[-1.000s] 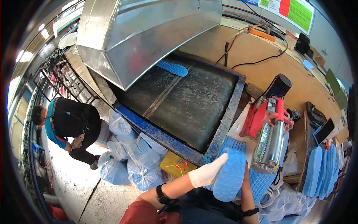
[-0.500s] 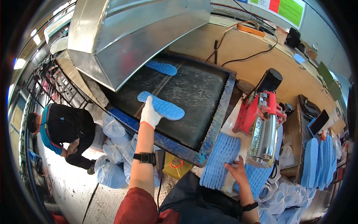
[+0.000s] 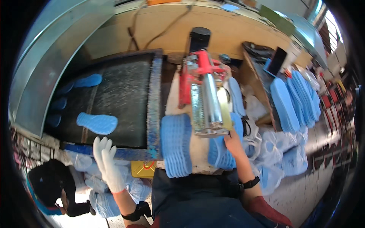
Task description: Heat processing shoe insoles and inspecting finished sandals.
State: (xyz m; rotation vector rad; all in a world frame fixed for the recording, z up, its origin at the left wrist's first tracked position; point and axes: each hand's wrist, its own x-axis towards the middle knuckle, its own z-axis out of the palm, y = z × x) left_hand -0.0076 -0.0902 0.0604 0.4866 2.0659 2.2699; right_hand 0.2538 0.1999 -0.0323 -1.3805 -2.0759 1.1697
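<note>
Fingers of the white-gloved left hand [image 3: 108, 163] stand apart, empty, by the near edge of the flat black belt [image 3: 127, 98]; a textured blue insole [image 3: 97, 123] lies just beyond. The bare right hand [image 3: 234, 144], grip hidden, meets stacked blue insoles [image 3: 219, 154]; straying upward, it might catch the red-and-silver roller machine [image 3: 209, 95].

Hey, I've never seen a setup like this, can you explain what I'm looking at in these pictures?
There's no robot here: a person works with two hands. The view comes from a wide fisheye camera worn on their head, looking down, so straight edges bend.

On the left, several blue soles lie on a dark flat surface, partly beneath a metal hood. The gloved left hand is open and empty at its near edge. Beside it are a stack of blue soles and a red machine with a metal roller. The bare right hand is by another stack; its grip is unclear.
</note>
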